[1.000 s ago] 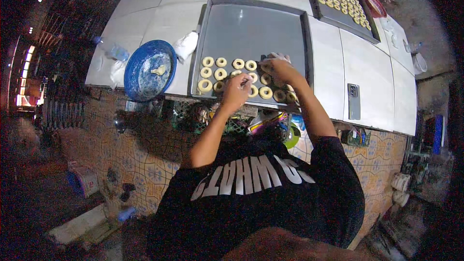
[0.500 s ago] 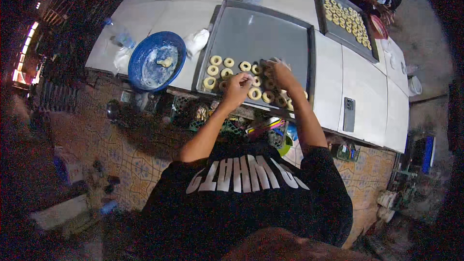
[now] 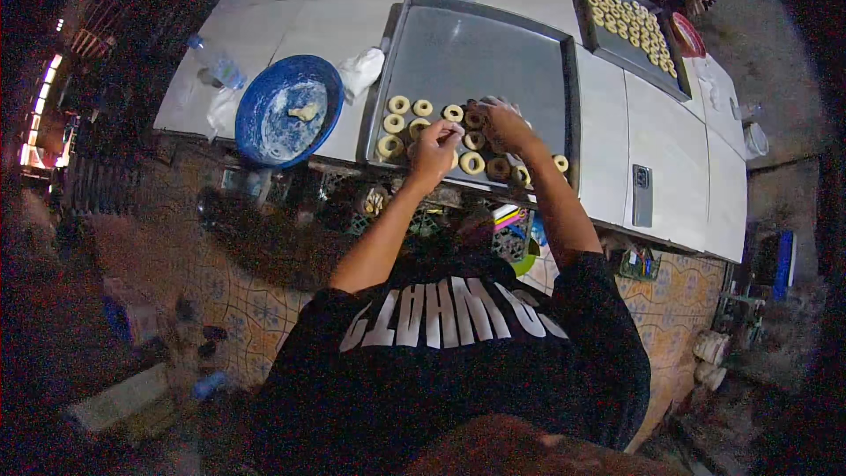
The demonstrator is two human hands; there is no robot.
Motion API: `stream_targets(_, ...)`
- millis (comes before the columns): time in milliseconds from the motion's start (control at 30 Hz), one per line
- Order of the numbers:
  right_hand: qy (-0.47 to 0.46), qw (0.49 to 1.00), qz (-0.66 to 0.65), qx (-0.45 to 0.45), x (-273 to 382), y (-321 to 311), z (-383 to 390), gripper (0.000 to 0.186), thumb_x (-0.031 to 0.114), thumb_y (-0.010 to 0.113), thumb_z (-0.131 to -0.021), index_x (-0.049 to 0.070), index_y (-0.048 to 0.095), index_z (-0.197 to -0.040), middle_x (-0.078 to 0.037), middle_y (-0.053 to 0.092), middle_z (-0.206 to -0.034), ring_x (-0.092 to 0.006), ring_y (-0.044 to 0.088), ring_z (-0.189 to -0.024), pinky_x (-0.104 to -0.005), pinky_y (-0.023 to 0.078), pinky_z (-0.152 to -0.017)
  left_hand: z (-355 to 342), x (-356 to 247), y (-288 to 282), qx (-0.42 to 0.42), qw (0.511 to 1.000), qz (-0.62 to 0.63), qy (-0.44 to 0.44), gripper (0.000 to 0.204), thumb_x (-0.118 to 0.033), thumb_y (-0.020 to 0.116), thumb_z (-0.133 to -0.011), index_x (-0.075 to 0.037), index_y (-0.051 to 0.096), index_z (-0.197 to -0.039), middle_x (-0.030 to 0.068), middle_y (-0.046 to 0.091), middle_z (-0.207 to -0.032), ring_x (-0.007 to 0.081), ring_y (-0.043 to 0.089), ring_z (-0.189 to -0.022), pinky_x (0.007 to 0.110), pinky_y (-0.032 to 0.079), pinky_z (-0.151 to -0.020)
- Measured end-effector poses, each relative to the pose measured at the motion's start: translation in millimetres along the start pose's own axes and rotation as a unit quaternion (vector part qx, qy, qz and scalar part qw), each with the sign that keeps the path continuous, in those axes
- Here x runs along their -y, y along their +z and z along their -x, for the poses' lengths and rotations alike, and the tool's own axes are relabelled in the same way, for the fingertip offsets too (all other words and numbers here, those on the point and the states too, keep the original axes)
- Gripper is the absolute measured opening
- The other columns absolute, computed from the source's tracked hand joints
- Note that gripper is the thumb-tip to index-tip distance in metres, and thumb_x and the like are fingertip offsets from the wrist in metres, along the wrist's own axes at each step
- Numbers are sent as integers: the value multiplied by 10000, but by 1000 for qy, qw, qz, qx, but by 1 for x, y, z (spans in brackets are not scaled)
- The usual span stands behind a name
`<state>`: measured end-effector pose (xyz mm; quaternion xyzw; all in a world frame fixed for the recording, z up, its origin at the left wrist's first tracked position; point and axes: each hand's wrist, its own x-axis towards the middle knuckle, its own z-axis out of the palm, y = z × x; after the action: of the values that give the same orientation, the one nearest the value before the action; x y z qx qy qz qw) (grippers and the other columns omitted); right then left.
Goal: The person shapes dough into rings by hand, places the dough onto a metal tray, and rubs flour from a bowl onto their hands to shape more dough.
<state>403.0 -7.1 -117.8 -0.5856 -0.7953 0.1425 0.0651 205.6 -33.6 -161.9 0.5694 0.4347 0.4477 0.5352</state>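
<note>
While the left hand [image 3: 432, 155], its fingers [image 3: 447, 130] bent close together, is over the near part of a large grey rectangular metal tray [image 3: 485, 48] on the white-tiled desk [image 3: 602, 137], pale ring-shaped dough pieces [image 3: 472, 163] lie around those fingers. The right hand [image 3: 508, 128] is just beside, with more pieces near its fingers; I cannot tell whether either hand grips one.

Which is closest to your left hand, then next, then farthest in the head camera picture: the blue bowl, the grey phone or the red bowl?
From the left hand:
1. Blue bowl: just left of the tray.
2. Grey phone: right of the tray, near the table's front edge.
3. Red bowl: far right.
</note>
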Motion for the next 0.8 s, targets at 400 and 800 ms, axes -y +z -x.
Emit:
stream_targets(400,18,998,55,25,-5,7,-2,604,227,754,-820,227,583,-1400,-123,548,-1418,-383,485,-1332,-583,389,-1070,-2,13,-3,7,999,-6,34,118,-100,692,-926,-25,663,-1012,83,714,-1006,206,662,-1022,374,490,-967)
stream_targets(800,11,999,10,33,-25,19,-8,584,409,768,-838,189,600,-1352,-135,572,-1418,-418,451,-1387,-715,300,-1109,-3,11,5,-2,1000,-9,27,66,-20,642,-938,-22,654,-1003,39,676,-932,142,645,-892,308,507,-831)
